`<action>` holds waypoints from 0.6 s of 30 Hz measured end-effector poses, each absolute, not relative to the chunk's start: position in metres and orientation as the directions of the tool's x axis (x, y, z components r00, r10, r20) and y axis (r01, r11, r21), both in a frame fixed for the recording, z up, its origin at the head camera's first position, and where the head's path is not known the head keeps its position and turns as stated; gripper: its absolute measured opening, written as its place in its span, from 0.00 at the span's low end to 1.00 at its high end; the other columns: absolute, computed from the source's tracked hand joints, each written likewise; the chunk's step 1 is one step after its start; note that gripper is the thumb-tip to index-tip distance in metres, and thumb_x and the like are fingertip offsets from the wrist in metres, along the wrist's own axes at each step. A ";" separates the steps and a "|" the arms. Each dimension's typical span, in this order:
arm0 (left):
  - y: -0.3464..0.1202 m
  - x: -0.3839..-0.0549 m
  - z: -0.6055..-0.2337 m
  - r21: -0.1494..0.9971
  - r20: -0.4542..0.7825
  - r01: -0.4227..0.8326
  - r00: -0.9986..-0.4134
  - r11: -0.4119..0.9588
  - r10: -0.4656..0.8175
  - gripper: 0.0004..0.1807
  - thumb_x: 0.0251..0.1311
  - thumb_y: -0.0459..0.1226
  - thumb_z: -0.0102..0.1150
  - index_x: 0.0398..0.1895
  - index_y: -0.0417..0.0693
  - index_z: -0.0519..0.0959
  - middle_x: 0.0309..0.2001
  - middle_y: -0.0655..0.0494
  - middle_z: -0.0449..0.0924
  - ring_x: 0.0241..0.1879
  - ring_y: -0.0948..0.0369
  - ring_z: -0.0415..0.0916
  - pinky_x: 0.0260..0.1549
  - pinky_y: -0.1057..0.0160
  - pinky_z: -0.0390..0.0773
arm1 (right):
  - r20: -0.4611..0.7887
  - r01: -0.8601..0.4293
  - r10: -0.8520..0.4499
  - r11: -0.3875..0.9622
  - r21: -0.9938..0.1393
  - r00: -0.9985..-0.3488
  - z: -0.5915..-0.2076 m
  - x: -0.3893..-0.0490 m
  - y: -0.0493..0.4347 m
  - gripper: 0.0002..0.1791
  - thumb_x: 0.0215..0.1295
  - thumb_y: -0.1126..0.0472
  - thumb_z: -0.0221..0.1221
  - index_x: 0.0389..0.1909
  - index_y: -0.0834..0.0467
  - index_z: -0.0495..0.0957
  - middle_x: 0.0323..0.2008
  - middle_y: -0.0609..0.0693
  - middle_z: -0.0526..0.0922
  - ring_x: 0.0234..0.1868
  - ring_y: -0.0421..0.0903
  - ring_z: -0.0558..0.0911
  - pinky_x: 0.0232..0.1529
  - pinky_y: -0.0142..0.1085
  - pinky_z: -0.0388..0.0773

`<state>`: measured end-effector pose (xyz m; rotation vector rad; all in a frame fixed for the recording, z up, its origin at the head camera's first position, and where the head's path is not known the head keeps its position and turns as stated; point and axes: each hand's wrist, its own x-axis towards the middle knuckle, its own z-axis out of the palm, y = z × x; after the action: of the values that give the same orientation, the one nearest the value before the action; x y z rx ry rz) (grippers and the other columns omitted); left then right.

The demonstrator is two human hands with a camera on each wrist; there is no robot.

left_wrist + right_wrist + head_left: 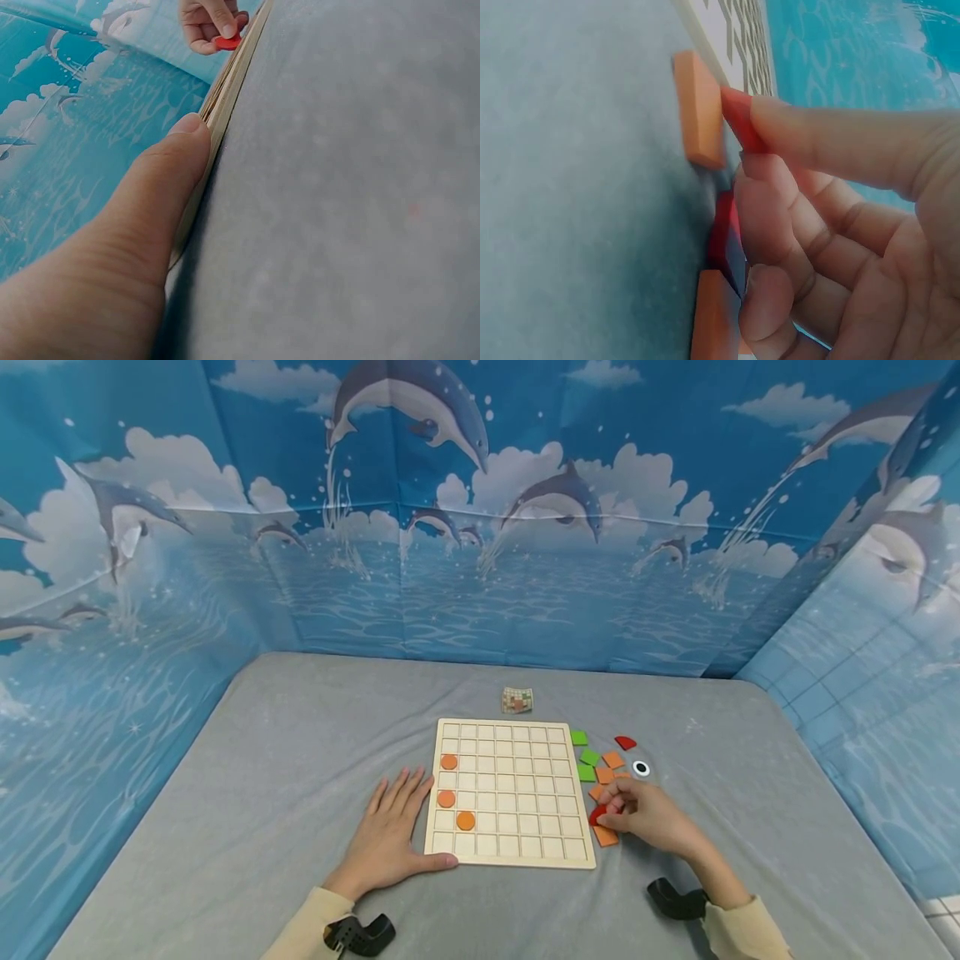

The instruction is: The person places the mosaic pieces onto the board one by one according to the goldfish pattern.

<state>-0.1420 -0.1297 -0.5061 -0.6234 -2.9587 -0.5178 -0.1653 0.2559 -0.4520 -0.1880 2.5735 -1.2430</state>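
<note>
A square wooden grid board (513,862) lies on the grey cloth, with 3 orange discs (466,821) in cells on its left side. My left hand (393,835) is spread at the board's lower left corner; its thumb (169,169) lies along the near edge. Beyond the right edge, my right hand (645,814) pinches a red piece (741,120) between thumb and finger. Its full shape is partly hidden by the fingers. Under that hand lie another red piece (724,232) and orange square pieces (700,112).
Green squares (590,757), more orange squares (613,760), a red quarter-circle piece (626,742) and a white disc with a black ring (641,768) lie right of the board. A small patterned card (517,700) sits behind it. Dolphin-printed curtains (480,593) surround the table.
</note>
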 end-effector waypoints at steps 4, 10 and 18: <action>-0.130 -0.143 -0.508 0.306 0.161 0.412 -0.911 0.858 0.379 0.64 0.40 0.79 0.45 0.75 0.48 0.51 0.74 0.50 0.46 0.73 0.53 0.38 0.68 0.50 0.36 | -0.201 0.025 -0.221 0.611 -0.791 -0.954 -0.450 -0.166 0.257 0.12 0.57 0.63 0.67 0.37 0.63 0.75 0.27 0.51 0.75 0.26 0.47 0.74 0.23 0.33 0.74; -0.129 -0.143 -0.509 0.299 0.168 0.413 -0.910 0.860 0.379 0.65 0.40 0.80 0.44 0.75 0.48 0.51 0.74 0.50 0.45 0.73 0.53 0.38 0.68 0.49 0.36 | -0.208 0.062 -0.184 0.590 -0.805 -0.960 -0.445 -0.169 0.252 0.14 0.58 0.59 0.67 0.38 0.62 0.75 0.28 0.52 0.76 0.25 0.47 0.74 0.21 0.33 0.73; -0.130 -0.143 -0.509 0.292 0.162 0.409 -0.912 0.865 0.377 0.65 0.39 0.80 0.44 0.75 0.47 0.51 0.74 0.50 0.45 0.73 0.54 0.38 0.68 0.50 0.35 | -0.180 0.037 -0.189 0.582 -0.812 -0.965 -0.444 -0.177 0.234 0.13 0.58 0.57 0.67 0.36 0.61 0.75 0.26 0.52 0.76 0.24 0.47 0.74 0.21 0.32 0.71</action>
<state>-0.1429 -0.1296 -0.5090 -0.6210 -2.9372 -0.4925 -0.1774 0.2345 -0.4437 -0.1259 2.5666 -1.3261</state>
